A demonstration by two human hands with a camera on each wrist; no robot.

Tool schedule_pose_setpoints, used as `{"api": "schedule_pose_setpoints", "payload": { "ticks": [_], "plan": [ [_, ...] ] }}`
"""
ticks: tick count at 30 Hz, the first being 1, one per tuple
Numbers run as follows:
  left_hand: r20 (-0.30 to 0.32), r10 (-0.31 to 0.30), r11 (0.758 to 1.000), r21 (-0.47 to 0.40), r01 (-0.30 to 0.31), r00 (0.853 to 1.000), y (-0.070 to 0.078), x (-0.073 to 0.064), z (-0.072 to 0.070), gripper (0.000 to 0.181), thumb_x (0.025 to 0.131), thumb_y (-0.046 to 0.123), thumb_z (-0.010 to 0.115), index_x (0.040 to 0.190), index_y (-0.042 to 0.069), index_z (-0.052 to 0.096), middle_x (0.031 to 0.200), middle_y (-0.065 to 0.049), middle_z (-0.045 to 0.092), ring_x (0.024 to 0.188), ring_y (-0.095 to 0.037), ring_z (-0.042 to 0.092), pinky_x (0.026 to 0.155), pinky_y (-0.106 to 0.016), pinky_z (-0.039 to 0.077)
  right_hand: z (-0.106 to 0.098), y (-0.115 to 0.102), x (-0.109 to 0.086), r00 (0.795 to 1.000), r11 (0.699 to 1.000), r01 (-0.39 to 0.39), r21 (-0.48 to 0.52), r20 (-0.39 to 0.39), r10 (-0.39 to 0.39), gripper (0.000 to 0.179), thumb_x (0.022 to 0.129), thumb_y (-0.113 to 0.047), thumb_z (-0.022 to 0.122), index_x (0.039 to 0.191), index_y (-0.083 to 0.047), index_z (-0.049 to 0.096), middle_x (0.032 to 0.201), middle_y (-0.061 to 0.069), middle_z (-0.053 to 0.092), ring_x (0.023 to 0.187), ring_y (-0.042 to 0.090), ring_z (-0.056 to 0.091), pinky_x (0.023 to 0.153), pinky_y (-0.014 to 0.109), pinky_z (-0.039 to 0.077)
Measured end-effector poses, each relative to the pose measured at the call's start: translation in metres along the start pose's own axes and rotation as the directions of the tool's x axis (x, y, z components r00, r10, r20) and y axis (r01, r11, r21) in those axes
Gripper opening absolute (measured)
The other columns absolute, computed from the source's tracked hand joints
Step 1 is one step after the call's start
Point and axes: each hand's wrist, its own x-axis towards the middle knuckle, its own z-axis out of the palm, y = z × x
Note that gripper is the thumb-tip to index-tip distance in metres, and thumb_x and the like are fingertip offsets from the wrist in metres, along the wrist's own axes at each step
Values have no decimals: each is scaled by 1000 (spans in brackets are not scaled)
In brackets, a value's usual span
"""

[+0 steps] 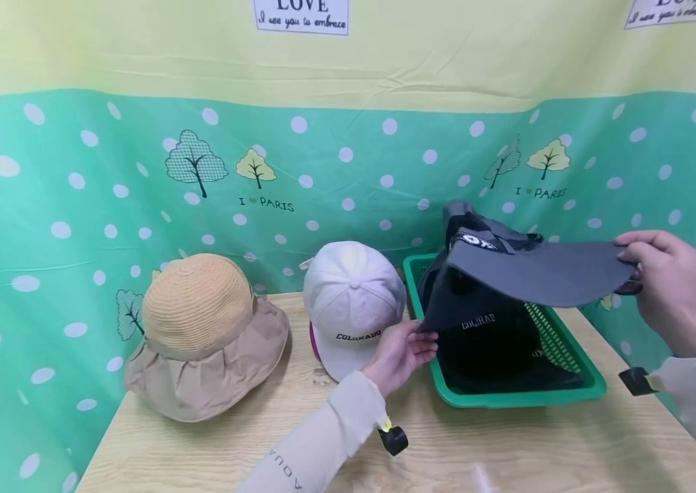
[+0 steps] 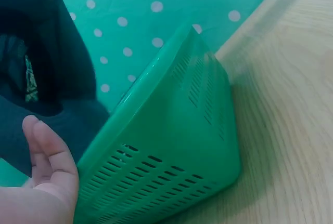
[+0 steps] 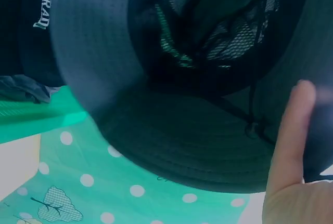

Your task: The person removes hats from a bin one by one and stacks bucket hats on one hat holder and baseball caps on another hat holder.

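A dark grey wide-brimmed sun hat (image 1: 538,267) is held tilted above the green basket (image 1: 520,399). My right hand (image 1: 671,291) pinches the brim at its right edge. At the brim's lower left edge, my left hand (image 1: 403,349) grips it between thumb and fingers, beside the basket's rim. The right wrist view looks into the underside of the sun hat (image 3: 171,135), with its mesh lining and chin cord. Black caps (image 1: 489,356) with pale lettering lie in the basket, partly hidden by the hat.
A white cap (image 1: 354,294) lettered COLORADO stands left of the basket, close to my left forearm. Farther left sits a straw-crowned hat (image 1: 196,308) with a wide beige brim. Behind the wooden table (image 1: 446,452) hangs a green and yellow cloth (image 1: 323,171).
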Motion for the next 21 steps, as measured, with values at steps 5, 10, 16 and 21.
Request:
{"api": "schedule_pose_setpoints", "payload": {
  "ticks": [5, 10, 16, 21],
  "plan": [
    [-8, -2, 1000, 11, 2, 1000, 1, 2, -1, 5, 91, 7, 55, 94, 3, 55, 81, -8, 57, 66, -17, 56, 65, -28, 50, -3, 7, -2, 999, 999, -47, 5, 5, 47, 25, 92, 3, 41, 106, -6, 59, 107, 2, 42, 70, 10, 55, 53, 20, 48],
    [-12, 21, 1000, 21, -21, 1000, 2, 4, 1, 18, 92, 1, 53, 109, -4, 52, 85, -7, 57, 69, -14, 56, 64, -27, 48, -6, 14, -5, 997, 996, -77, -45, -3, 77, 31, 93, 2, 40, 117, -9, 55, 111, -5, 43, 85, 9, 52, 59, 17, 49],
    [-23, 46, 999, 16, -46, 999, 4, 5, 2, 39, 91, -4, 52, 128, -13, 40, 86, -6, 59, 72, -13, 59, 66, -27, 49, -14, 26, -7, 984, 978, -178, -107, -2, 179, 49, 96, -7, 40, 143, -20, 34, 105, -4, 48, 75, 2, 60, 59, 19, 52],
    [-12, 65, 998, 25, -64, 998, 3, 5, 2, 49, 91, -7, 50, 136, -15, 31, 89, -7, 57, 74, -12, 60, 68, -27, 50, -23, 42, -11, 962, 962, -274, -24, -13, 273, 63, 98, -14, 46, 152, -9, 13, 150, 9, 25, 101, 0, 58, 67, 14, 52]
  ]
}}
